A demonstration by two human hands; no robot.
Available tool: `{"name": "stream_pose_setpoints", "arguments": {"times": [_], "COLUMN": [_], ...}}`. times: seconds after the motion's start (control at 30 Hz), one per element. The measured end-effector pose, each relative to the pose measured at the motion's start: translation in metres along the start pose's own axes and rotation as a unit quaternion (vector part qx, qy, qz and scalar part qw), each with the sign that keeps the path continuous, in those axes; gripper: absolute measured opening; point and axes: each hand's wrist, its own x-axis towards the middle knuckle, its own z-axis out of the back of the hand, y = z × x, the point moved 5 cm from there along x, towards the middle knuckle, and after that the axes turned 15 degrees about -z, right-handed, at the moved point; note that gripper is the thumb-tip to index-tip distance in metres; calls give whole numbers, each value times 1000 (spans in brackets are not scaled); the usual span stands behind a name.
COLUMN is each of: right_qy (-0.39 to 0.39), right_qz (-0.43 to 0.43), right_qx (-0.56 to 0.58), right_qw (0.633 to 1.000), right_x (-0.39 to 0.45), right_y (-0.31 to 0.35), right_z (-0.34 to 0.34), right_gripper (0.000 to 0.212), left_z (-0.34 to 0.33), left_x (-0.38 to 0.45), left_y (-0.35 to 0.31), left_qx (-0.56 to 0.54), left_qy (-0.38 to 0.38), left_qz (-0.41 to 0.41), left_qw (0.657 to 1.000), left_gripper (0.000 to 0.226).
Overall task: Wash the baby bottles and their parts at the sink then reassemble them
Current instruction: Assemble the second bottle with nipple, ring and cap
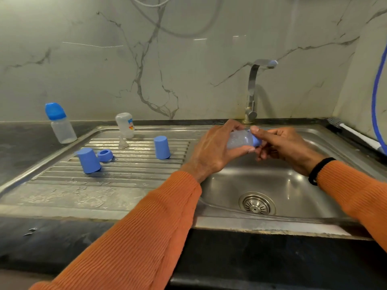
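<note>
Over the sink (289,185), the left hand (211,149) gripped a bottle (239,139) lying sideways while the right hand (287,147), at its three o'clock, pinched the blue collar (257,141); apparently reassembly, needing a firm twist next.

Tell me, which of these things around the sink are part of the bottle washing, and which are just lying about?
Part of the job: bottle held in the left hand, blue ring gripped by the right hand, capped bottle, upturned bottle, two blue caps, loose ring, teat.

Lying about: brush, blue hose.
</note>
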Motion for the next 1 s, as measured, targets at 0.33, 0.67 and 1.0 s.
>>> {"name": "stream_pose_setpoints", "arguments": {"times": [0.33, 0.67, 1.0], "right_qy": [-45, 52, -45], "right_qz": [66, 202, 149], "right_qx": [-52, -469, -308], "right_qw": [995, 858, 939], "right_x": [28, 64, 24], "right_y": [67, 90, 112], "right_z": [-99, -240, -113], "right_gripper": [34, 54, 35], "left_z": [128, 138, 128], "left_x": [-83, -151, -126], "left_y": [44, 83, 57], "left_qx": [-80, -304, -427], "left_qy": [-263, -367, -262], "left_qz": [280, 409, 373], "left_qw": [920, 778, 781], "left_gripper": [47, 53, 32]}}
